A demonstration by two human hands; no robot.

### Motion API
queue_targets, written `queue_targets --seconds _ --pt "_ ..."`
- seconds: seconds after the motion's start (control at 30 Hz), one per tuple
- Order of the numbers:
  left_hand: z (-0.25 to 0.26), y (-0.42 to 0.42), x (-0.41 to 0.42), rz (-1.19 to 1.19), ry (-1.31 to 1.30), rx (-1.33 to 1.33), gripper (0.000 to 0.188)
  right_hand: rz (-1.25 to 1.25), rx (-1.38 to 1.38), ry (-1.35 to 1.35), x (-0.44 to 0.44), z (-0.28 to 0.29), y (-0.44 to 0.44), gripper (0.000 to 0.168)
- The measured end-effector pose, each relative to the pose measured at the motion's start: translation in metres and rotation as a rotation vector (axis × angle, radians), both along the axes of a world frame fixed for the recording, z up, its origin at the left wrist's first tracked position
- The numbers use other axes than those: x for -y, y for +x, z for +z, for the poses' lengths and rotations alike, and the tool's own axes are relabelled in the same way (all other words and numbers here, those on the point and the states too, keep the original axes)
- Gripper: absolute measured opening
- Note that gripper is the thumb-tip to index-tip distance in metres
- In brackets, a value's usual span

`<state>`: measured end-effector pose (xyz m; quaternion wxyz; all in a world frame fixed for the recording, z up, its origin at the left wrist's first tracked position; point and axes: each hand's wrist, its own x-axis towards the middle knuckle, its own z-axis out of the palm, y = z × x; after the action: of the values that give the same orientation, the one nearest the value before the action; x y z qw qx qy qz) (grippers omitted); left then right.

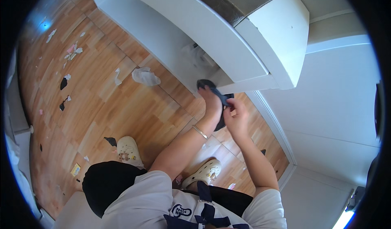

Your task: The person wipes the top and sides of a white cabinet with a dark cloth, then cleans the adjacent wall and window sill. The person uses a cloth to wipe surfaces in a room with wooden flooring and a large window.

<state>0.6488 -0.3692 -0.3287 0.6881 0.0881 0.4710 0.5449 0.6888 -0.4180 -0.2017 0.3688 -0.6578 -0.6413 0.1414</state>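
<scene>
In front of me, by the corner of the white cabinet, my left hand (210,99) grips a dark object (220,95) that looks like fabric or a sandal; its exact kind is unclear. My right hand (236,114) touches the same object from the other side, with thumb and fingers bent at its edge. A black part of it (220,124) hangs below my left wrist, partly hidden by the hands. A metal bracelet (199,131) circles my left forearm.
An open white compartment (137,21) holds clear plastic items (200,58). A crumpled white bag (146,76) and torn scraps (73,52) lie on the wood-look floor. My cream clogs (129,149) stand below. A white wall panel (330,107) rises at the right.
</scene>
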Motion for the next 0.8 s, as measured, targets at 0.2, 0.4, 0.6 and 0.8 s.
queue_targets --seconds 0.2,0.4,0.6,0.8 --pt "0.072 -0.009 0.003 0.097 0.183 -0.174 0.07 -0.052 0.307 0.056 -0.005 -0.005 0.028 0.021" --pt "-0.069 0.001 -0.005 0.122 -0.022 0.06 0.069 -0.092 0.06 -0.325 -0.002 -0.027 0.01 0.016" --pt "-0.126 -0.001 -0.003 0.062 -0.155 0.46 0.069 0.1 0.231 -0.304 0.009 -0.075 0.007 0.015" --pt "-0.052 0.015 0.004 0.269 -0.017 0.003 0.068 -0.049 0.07 -0.187 0.007 -0.044 0.004 0.02"
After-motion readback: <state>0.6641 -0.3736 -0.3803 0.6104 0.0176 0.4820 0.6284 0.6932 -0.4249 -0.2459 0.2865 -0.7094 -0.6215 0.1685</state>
